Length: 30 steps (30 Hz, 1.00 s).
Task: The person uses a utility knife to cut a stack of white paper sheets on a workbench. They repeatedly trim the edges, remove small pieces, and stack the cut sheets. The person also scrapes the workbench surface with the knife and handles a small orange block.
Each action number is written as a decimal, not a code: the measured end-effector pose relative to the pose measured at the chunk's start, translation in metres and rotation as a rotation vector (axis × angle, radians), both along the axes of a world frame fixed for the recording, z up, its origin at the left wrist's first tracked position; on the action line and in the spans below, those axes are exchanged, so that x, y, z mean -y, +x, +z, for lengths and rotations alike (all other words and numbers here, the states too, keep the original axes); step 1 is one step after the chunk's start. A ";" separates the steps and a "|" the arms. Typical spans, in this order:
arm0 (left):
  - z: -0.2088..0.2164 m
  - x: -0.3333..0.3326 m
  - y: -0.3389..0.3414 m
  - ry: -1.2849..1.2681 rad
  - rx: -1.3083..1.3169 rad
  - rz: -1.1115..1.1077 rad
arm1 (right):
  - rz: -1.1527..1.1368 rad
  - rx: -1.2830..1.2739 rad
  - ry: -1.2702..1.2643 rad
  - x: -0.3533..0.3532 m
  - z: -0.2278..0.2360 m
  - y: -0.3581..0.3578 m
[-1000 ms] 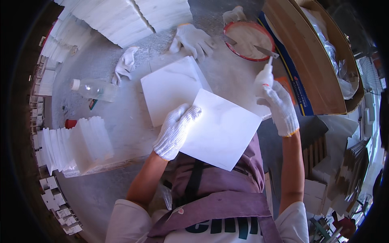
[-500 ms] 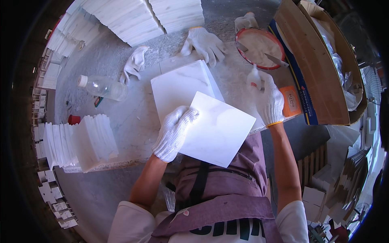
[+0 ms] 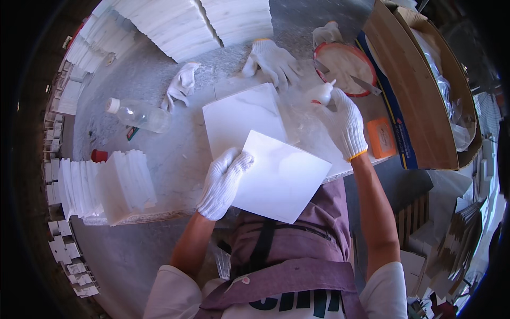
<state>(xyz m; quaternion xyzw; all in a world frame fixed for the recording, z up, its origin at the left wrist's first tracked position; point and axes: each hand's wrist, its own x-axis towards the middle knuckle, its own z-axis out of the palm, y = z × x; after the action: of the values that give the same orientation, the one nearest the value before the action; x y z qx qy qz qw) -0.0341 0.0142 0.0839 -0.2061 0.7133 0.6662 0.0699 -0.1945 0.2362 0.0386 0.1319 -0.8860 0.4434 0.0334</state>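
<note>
My left hand (image 3: 222, 183), in a white knit glove, grips a square white tile (image 3: 284, 178) by its left corner. The tile is tilted above the table's front edge, by my apron. In my gloved right hand (image 3: 346, 127) is a small white squeeze bottle (image 3: 319, 94) with a pointed nozzle and a bit of red on it. The bottle is held off to the right of the tiles. Behind the held tile, more square white tiles (image 3: 239, 114) lie stacked on the table (image 3: 178, 173), partly covered by it.
A red-rimmed bowl (image 3: 360, 95) of pale powder or paste holds metal blades (image 3: 365, 84). An orange box (image 3: 381, 137) and an open cardboard carton (image 3: 425, 101) stand right. Loose gloves (image 3: 271, 61), a clear bottle (image 3: 141, 116) and upright tiles (image 3: 125, 183) lie around; taller stacks (image 3: 164, 24) stand behind.
My right hand has moved slightly left, and the squeeze bottle has tipped over to the left. The held tile has shifted a little down and left with my left hand.
</note>
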 end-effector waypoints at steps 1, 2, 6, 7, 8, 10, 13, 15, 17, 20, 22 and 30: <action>0.000 0.003 0.003 -0.007 -0.002 0.008 | 0.048 0.021 -0.033 0.011 0.009 -0.005; 0.000 0.005 0.004 -0.011 -0.008 0.011 | 0.106 0.031 -0.054 0.019 0.014 -0.012; 0.005 0.012 0.011 -0.087 0.012 0.029 | 0.305 0.072 -0.063 0.059 0.023 -0.044; 0.007 0.014 0.013 -0.092 0.018 0.032 | 0.348 0.089 -0.044 0.068 0.027 -0.049; 0.008 0.017 0.015 -0.098 0.024 0.038 | 0.392 0.108 -0.024 0.078 0.031 -0.056; 0.006 0.023 0.018 -0.092 0.041 0.051 | 0.464 0.075 0.058 0.101 0.025 -0.075; 0.007 0.027 0.021 -0.066 0.053 0.073 | 0.568 0.071 0.128 0.134 0.033 -0.083; 0.011 0.029 0.020 -0.043 0.072 0.086 | 0.607 0.072 0.242 0.156 0.039 -0.085; 0.012 0.030 0.020 -0.016 0.082 0.093 | 0.635 -0.005 0.262 0.172 0.026 -0.090; 0.011 0.031 0.019 0.008 0.093 0.076 | 0.721 -0.098 0.447 0.189 0.008 -0.098; 0.011 0.033 0.019 -0.015 0.113 0.058 | 0.733 -0.056 0.457 0.190 0.004 -0.098; 0.012 0.033 0.018 -0.034 0.116 0.058 | 0.722 -0.096 0.367 0.178 0.010 -0.094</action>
<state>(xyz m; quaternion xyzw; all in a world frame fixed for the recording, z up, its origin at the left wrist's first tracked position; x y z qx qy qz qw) -0.0163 -0.0190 0.0961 -0.2661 0.7130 0.6427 0.0879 -0.2890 0.0584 0.0487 0.4588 -0.8445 0.2546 -0.1072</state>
